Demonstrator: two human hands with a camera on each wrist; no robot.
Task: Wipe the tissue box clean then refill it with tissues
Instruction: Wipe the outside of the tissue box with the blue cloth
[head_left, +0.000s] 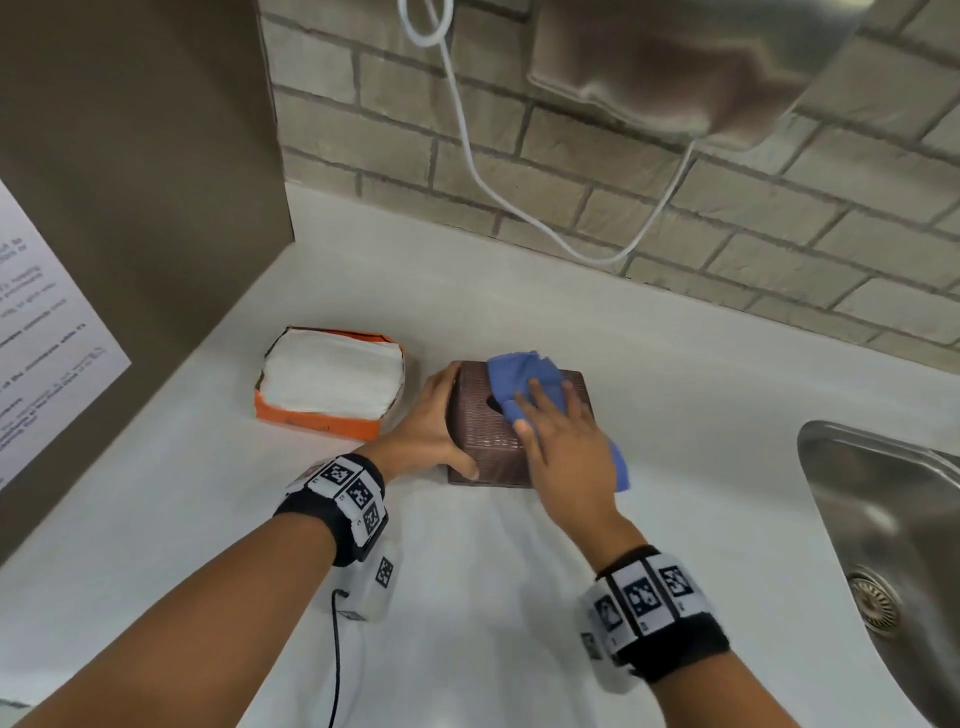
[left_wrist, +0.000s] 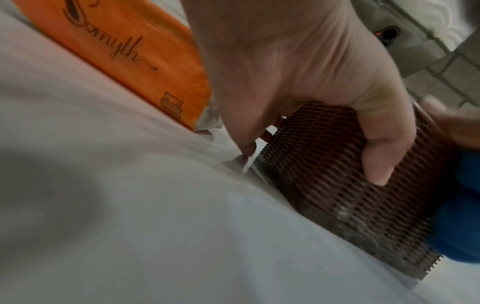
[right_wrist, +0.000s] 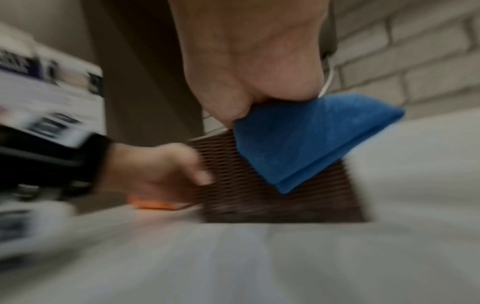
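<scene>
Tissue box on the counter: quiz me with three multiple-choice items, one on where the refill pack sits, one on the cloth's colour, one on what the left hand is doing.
1. Where does the orange tissue pack lie relative to the brown tissue box?
A. To its left on the counter
B. Inside the sink
C. On top of it

2. What colour is the cloth?
A. Yellow
B. Blue
C. White

3. What is the left hand doing?
A. Hanging idle above the counter
B. Lifting the tissue pack
C. Gripping the box's side

Answers: 1 A, the head view shows the pack left of the box, apart from it. 2 B, blue under the right hand. 3 C, its fingers wrap the box's perforated wall.
</scene>
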